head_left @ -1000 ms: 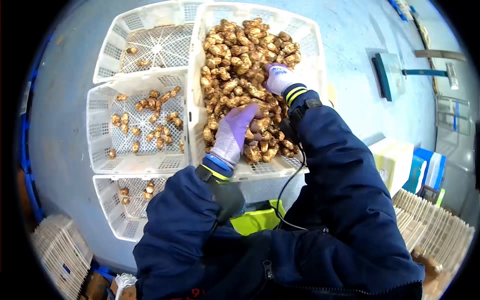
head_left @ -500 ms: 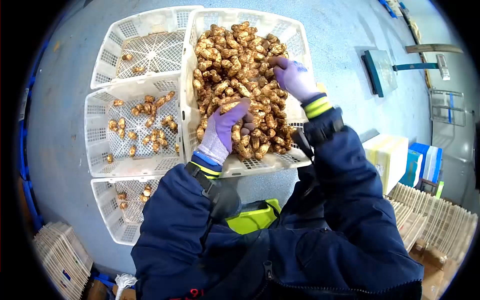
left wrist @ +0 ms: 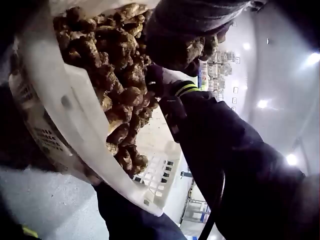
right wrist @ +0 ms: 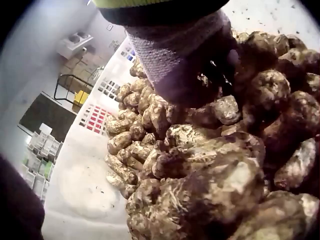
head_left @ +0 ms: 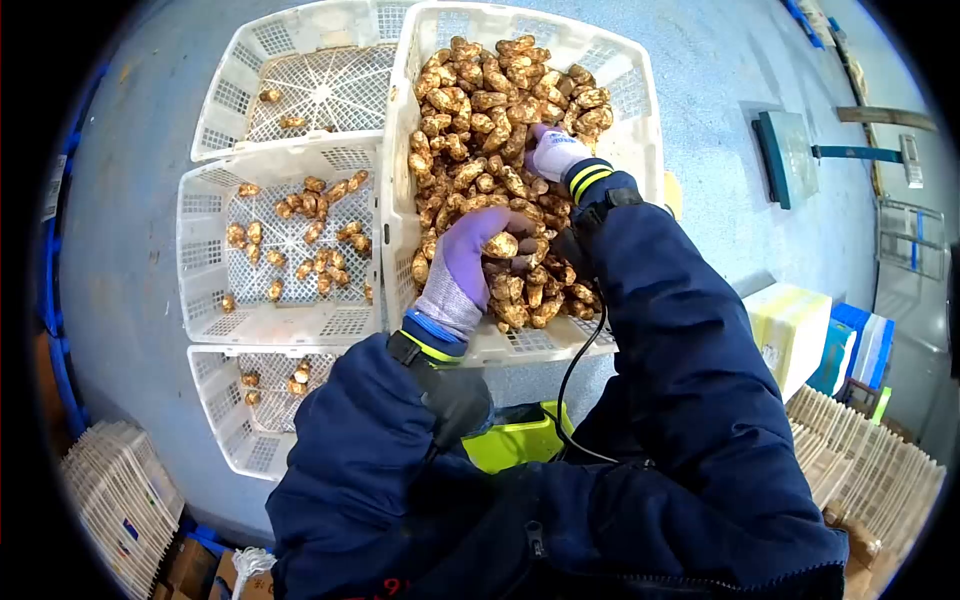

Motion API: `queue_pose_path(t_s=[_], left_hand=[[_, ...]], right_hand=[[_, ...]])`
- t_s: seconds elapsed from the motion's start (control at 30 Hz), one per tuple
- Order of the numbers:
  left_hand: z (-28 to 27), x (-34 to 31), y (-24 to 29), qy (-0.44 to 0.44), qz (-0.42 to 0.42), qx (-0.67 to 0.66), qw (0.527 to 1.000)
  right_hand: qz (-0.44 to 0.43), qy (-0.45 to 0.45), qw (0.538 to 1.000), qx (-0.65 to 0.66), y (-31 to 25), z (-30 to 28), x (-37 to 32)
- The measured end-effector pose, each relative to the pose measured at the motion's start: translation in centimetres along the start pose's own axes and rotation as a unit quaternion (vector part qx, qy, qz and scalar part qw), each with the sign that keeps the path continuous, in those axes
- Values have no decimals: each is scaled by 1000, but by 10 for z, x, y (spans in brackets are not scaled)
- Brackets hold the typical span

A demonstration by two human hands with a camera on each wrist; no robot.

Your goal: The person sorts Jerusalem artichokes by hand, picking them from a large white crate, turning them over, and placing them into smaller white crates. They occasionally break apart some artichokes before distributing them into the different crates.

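Observation:
A large white crate (head_left: 400, 200) holds a heap of brown, knobbly tubers (head_left: 490, 110). My left hand (head_left: 465, 265), in a purple and grey glove, grips a tuber (head_left: 501, 245) over the heap's near part; in the left wrist view this hand (left wrist: 195, 20) is dark at the top. Farther back and to the right, my right hand (head_left: 560, 155) reaches down among the tubers, its fingertips hidden. In the right wrist view the right hand (right wrist: 180, 65) touches the heap, beside a small tuber (right wrist: 227, 110); what its fingers hold cannot be made out.
Three smaller crates stand to the left: the far one (head_left: 225, 95), the middle one (head_left: 195, 260) and the near one (head_left: 225, 420), each with some tubers. A scale (head_left: 790, 160) is on the right, beyond boxes (head_left: 790, 330). A black cable (head_left: 570, 385) hangs by the right sleeve.
My right hand was raised at the heap's right side half a second ago and is now lower, its fingers among the tubers. The tuber in my left hand now lies at a different angle.

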State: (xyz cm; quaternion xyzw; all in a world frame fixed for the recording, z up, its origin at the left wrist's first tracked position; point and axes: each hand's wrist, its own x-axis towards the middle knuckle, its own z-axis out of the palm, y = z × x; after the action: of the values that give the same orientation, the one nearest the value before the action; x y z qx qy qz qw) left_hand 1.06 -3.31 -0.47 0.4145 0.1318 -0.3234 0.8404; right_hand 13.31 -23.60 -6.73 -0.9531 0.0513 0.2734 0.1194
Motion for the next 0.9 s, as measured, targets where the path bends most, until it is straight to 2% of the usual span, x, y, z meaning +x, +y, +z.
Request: queue_pose_path(t_s=[0.1,0.13,0.2,0.23,0.3,0.37,0.43,0.5,0.53,0.57,0.6,0.63,0.67,0.7,0.77,0.83,0.9], left_hand=[[-3,2,-2,-15,21,-2,1000],[3,0,-1,51,7,-4,999],[4,-2,8,41,-1,-32,999],[5,-3,9,34,-9,-46,998],[0,1,5,24,-9,-57,998],[-6,5,5,-19,-26,-113,993],[-1,3,9,-54,16,-75,996],[-1,0,14,-106,17,-157,982],[-2,-2,16,-109,11,-147,983],[-3,-4,18,-110,6,-135,985],[0,-8,23,-96,3,-129,987],[2,-10,26,-97,-11,-147,984],[1,-9,27,-90,-6,-138,986],[1,-9,29,-82,-2,-130,988],[0,-7,31,-86,-3,-161,983],[-2,-1,31,-123,21,-196,973],[2,-3,37,-163,-26,-299,940]], right_hand=[[22,-3,1000,12,8,9,3],[16,1,999,30,14,12,4],[-12,7,999,52,11,5,-5],[16,0,999,40,12,-2,-8],[0,60,988,145,7,-25,-34],[10,57,948,314,-11,-55,-78],[-135,9,946,296,-29,-79,-113],[-245,-20,962,115,-25,-89,-112],[-139,72,975,156,-25,-93,-106],[-128,162,976,64,-11,-103,-88],[-51,195,974,102,6,-100,-52],[-43,201,978,41,22,-94,-27],[-28,147,987,-56,32,-90,-1],[-10,154,982,-108,48,-72,28],[71,142,976,-148,50,-49,39],[92,185,956,-209,48,-34,36],[110,162,963,-185,32,-47,18]])
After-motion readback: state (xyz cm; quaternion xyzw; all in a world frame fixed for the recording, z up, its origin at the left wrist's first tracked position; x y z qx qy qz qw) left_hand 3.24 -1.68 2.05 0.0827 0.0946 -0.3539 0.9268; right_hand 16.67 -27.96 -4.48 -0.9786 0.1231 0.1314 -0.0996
